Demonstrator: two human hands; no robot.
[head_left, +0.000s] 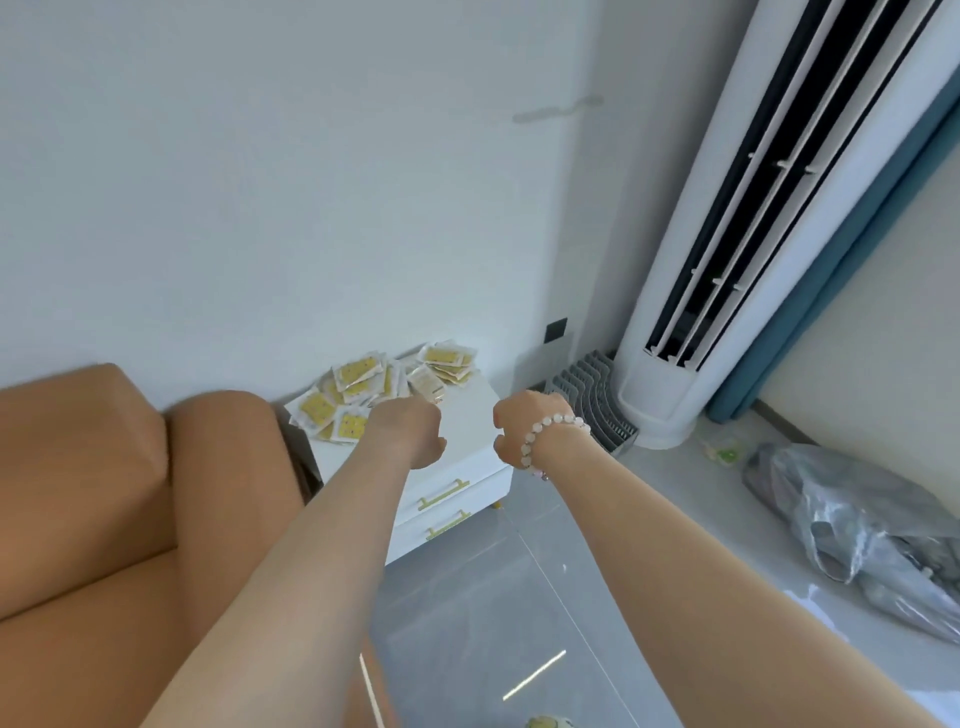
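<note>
Item 1. Left hand (408, 428): arm stretched forward, back of the hand to the camera, thumb hanging below. The fingers are hidden behind the hand, so I cannot tell whether they are spread or pinching anything. Their far edge meets the near edge of the packets; contact cannot be told.

Item 2. Right hand (519, 423): arm stretched forward, level with the left hand and a little apart from it. Fingers and thumb are curled inward, with nothing visible in them. Bead bracelet (540, 434) on the wrist.

Item 3. Packets (358, 387): loose heap of small white sachets with yellow faces, overlapping. The heap runs from just left of the left hand to beyond both hands, along the wall side of the cabinet top.

Item 4. Cabinet (470, 415): white and low, under both hands, with bare top showing between them. Two drawers with gold handles (444, 493) sit below the left wrist.

Item 5. Sofa (78, 493): orange, left of the left arm, its armrest beside the cabinet.

Item 6. Grey rack (597, 400): ribbed, on the floor just beyond the right wrist.

Item 7. Air conditioner (727, 260): white tower, right of the right hand and beyond it.

Item 8. Curtain (831, 291): blue, right of the tower.

Item 9. Plastic bag (857, 519): clear, crumpled, on the floor well right of the right arm.
</note>
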